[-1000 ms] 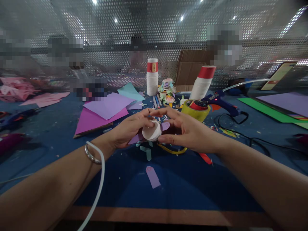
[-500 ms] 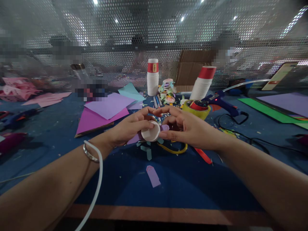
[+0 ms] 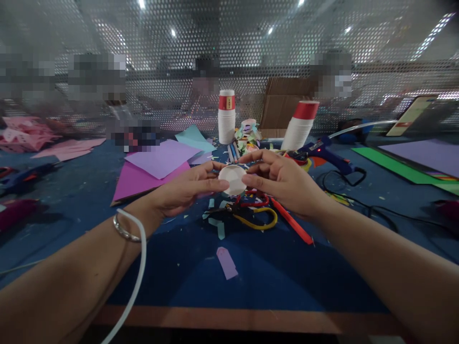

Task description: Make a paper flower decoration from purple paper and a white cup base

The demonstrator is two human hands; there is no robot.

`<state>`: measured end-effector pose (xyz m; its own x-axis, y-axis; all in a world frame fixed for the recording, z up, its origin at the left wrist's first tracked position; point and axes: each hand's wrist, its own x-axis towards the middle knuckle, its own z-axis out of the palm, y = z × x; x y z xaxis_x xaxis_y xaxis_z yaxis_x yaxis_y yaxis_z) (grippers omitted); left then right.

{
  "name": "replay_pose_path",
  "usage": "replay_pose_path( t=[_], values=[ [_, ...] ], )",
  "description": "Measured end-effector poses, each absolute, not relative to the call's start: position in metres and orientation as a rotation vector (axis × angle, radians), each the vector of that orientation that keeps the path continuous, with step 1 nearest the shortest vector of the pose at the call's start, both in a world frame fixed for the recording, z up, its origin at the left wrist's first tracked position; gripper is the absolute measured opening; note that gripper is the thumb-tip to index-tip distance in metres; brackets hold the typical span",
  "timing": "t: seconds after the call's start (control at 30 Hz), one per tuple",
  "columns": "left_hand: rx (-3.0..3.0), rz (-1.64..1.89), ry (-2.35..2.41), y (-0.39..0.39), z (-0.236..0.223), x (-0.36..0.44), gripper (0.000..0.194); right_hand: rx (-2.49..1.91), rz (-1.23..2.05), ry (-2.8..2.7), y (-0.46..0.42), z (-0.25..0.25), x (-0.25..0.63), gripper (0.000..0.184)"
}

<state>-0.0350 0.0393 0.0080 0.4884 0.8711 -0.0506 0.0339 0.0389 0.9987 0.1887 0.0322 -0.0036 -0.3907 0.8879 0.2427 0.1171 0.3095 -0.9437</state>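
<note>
Between my two hands I hold a white paper cup [image 3: 234, 180], its round, pale inside turned toward me. My left hand [image 3: 193, 188] grips its left edge with the thumb in front. My right hand [image 3: 274, 177] pinches its right edge between thumb and fingers. Just below lie scissors with red and yellow handles [image 3: 258, 226], partly hidden behind the cup. A red strip [image 3: 292, 220] rests to their right. Nearer to me on the blue table [image 3: 172, 282] is a small purple paper tab [image 3: 227, 263]. Pale blue paper scraps [image 3: 217, 225] lie by the scissor blades.
Two stacks of paper cups, one upright [image 3: 226, 119] and one leaning [image 3: 300, 125], stand at the back. A blue glue gun [image 3: 332, 155] with a cable lies right. Coloured paper sheets [image 3: 167, 155] lie left; green paper [image 3: 394, 167] lies far right. Perforated metal [image 3: 244, 43] rises behind.
Both hands have lifted the cup slightly up and to the right, uncovering the scissors and more of the red strip. The purple piece seen beside the cup no longer shows.
</note>
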Motion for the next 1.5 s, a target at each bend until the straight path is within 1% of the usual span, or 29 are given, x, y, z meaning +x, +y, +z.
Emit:
replay_pose_path(
  t=[0.13,0.4,0.5,0.57,0.63,0.73,0.83,0.93,1.03,1.17,1.27,1.37,1.5],
  values=[
    [1.427,0.791,0.866,0.039,0.006,-0.034,0.041,-0.909,1.126,-1.686,0.035,-0.006,0.189,0.044],
    [1.192,0.963,0.856,0.04,-0.001,-0.026,0.036,-0.883,1.074,-1.672,0.036,-0.009,0.188,0.041],
    [1.155,1.014,0.853,0.04,-0.001,-0.024,0.032,-0.91,0.999,-1.738,0.035,-0.008,0.188,0.041],
    [1.111,1.037,0.848,0.041,-0.001,-0.023,0.032,-0.965,0.844,-1.807,0.035,-0.004,0.191,0.042],
    [1.077,1.052,0.849,0.042,-0.001,-0.023,0.031,-1.051,0.597,-1.873,0.037,0.0,0.198,0.04],
    [1.049,1.063,0.852,0.045,-0.002,-0.024,0.023,-1.204,0.251,-1.901,0.043,0.01,0.218,0.034],
    [1.065,1.055,0.856,0.047,-0.004,-0.026,0.021,-1.468,0.0,-1.895,0.05,0.018,0.245,0.029],
    [1.121,1.043,0.85,0.048,-0.005,-0.027,0.021,-1.85,-0.272,-1.833,0.054,0.02,0.272,0.021],
    [1.097,1.044,0.812,0.048,-0.006,-0.027,0.018,-2.032,-0.464,-1.806,0.058,0.014,0.29,0.028],
    [0.989,1.022,0.807,0.048,-0.007,-0.027,0.014,-2.112,-0.46,-1.809,0.063,0.004,0.297,0.043],
    [0.983,1.031,0.83,0.048,-0.007,-0.026,0.014,-2.128,-0.462,-1.797,0.064,0.003,0.296,0.049],
    [0.98,1.055,0.834,0.048,-0.008,-0.027,0.017,-2.084,-0.519,-1.788,0.061,0.006,0.292,0.048],
    [0.977,1.072,0.854,0.05,-0.008,-0.027,0.018,-2.033,-0.566,-1.835,0.056,0.012,0.286,0.042]
  ],
)
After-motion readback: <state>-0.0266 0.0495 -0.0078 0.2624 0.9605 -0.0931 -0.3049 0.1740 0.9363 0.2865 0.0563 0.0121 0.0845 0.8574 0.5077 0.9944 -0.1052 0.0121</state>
